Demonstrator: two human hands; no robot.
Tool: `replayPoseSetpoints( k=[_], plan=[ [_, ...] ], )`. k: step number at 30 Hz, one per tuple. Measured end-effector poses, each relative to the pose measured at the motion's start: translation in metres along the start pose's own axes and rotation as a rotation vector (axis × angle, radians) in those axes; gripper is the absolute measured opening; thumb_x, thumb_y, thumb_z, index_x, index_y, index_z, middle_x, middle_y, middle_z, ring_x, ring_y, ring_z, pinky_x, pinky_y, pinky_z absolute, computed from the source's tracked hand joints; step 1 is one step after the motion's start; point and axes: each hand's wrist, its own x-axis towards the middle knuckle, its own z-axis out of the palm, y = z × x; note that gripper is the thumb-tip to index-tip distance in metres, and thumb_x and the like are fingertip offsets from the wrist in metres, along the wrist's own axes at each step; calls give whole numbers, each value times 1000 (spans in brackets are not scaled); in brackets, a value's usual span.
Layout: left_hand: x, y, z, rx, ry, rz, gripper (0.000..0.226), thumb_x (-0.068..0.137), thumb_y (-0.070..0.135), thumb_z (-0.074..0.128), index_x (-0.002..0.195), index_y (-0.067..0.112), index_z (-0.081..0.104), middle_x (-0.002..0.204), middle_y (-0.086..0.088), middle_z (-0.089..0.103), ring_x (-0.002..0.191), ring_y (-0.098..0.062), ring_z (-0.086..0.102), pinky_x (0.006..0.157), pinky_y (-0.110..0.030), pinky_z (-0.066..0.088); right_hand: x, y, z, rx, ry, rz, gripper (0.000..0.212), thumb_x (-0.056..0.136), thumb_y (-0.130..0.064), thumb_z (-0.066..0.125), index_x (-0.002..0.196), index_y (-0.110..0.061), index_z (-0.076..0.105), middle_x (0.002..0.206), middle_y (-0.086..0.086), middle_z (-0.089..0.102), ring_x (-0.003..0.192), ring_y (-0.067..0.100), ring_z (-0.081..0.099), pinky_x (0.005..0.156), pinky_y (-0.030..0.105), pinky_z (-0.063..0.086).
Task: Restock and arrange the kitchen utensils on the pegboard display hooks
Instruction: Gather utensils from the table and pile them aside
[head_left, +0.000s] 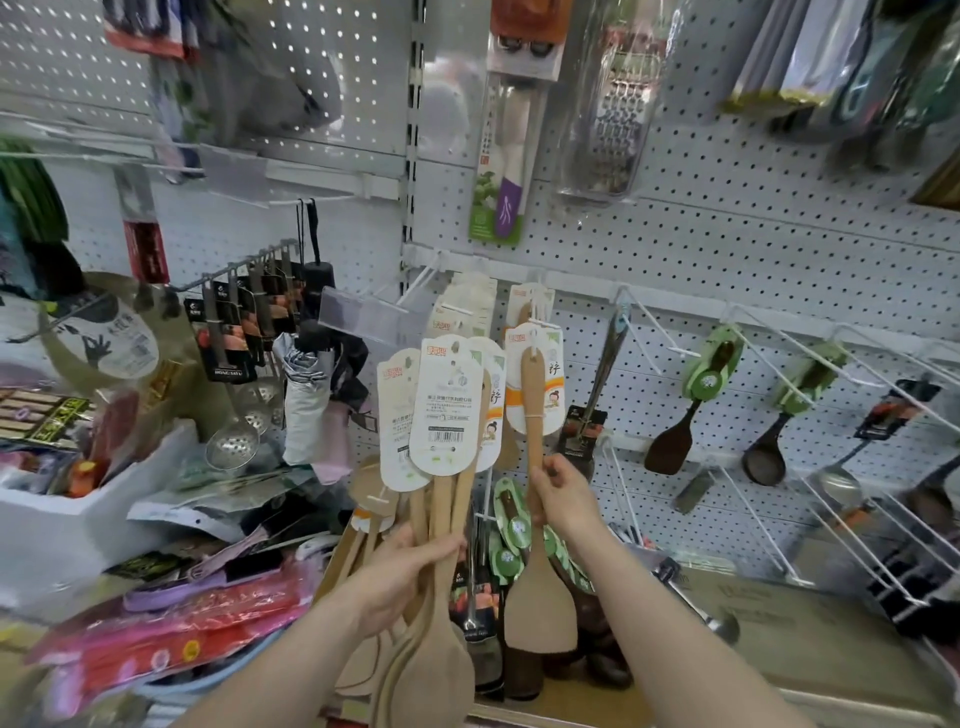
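My left hand (410, 571) grips a bundle of wooden spatulas (441, 519) by their handles, their white card labels (447, 410) fanned out above. My right hand (558, 493) holds the handle of a single wooden spatula (535, 592) whose carded top (532, 384) hangs at a white hook (540, 306) on the pegboard (753, 260). Its broad blade points down. More carded spatulas hang behind it on the same hook.
White wire hooks (779, 343) to the right carry green-carded dark spoons (696, 400) and ladles. Slotted metal skimmers (244, 415) and a folded umbrella (306, 395) hang left. A grater (608, 114) and a packaged knife (506, 156) hang above. Cluttered packages (171, 634) lie lower left.
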Motion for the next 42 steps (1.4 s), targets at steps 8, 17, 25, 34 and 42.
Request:
replayPoseSetpoints(
  k=[8,17,25,34,42],
  plan=[
    [33,8,3,22,55,-9,46,72,20,74,114,6,60,96,-10,72,95,-21,66,83,-32,49,104,-8,11,-132,49,51,17,102,-32,47,114,-22,55,99,8,69,80,29,69,76,47,60],
    [62,10,6,44,95,-31,51,72,22,79,115,4,59,97,-9,71,98,-24,64,94,-39,49,167,-6,22,-151,33,80,16,101,-30,48,107,-17,54,98,10,69,84,30,65,65,37,52],
    [52,0,5,104,38,-36,51,77,21,74,123,6,57,111,-13,71,101,-24,67,91,-36,52,82,-20,21,30,154,-21,6,97,-14,51,103,-16,52,89,-7,55,79,13,55,63,25,40],
    [19,-16,26,214,110,201,35,83,14,73,112,26,56,98,8,72,92,-5,68,75,-17,50,-39,-29,38,-176,71,-262,35,81,-44,71,94,-19,49,79,-11,55,72,9,53,58,21,38],
    [-4,-13,37,344,65,310,62,72,33,80,127,29,51,114,11,69,109,-6,63,96,-31,50,-60,-28,41,-260,89,-106,39,80,-41,75,100,-17,53,88,-8,61,83,13,61,71,30,47]
  ],
)
